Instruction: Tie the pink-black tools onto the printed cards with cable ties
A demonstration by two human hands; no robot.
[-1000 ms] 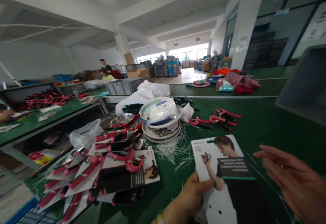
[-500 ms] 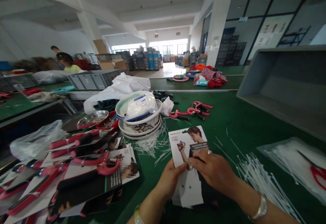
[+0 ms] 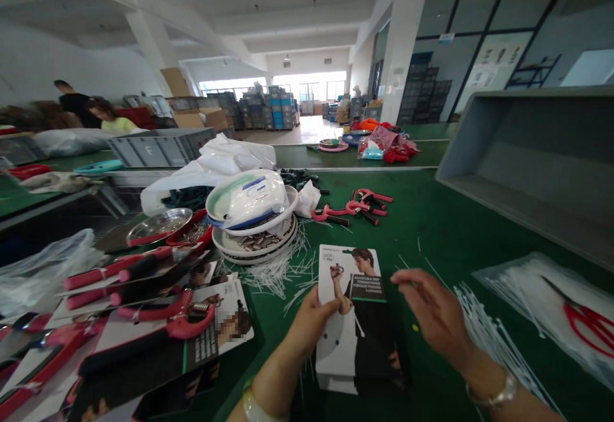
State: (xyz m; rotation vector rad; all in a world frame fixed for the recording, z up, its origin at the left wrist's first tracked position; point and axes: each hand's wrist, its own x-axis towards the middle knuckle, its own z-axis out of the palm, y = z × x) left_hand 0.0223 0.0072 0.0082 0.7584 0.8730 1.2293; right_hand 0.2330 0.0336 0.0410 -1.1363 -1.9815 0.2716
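Note:
My left hand (image 3: 311, 321) grips the left edge of a printed packaging card (image 3: 369, 332), thumb on its front. The card is white and black, with a person's picture and grip-strengthener wording, and lies on the green table. A thin white cable tie (image 3: 359, 325) pokes out of its face. Off to the card's right, my right hand (image 3: 434, 310) is raised with fingers apart and nothing visible in it. Beside that hand lies a loose bundle of white cable ties (image 3: 503, 348). On the left, pink and black hand grips (image 3: 187, 323) are fixed on similar cards in a pile.
Stacked plates of small metal parts (image 3: 254, 243) stand ahead, with scattered cable ties around them. Loose hand grips (image 3: 357, 206) lie behind the card. A grey crate (image 3: 527, 153) sits at right, near red-handled scissors (image 3: 585, 323) on a plastic bag. Two people are at the far left.
My right hand has let go of the card and moved right, its fingers spreading. My left hand still holds the card. The view has shifted slightly to the right.

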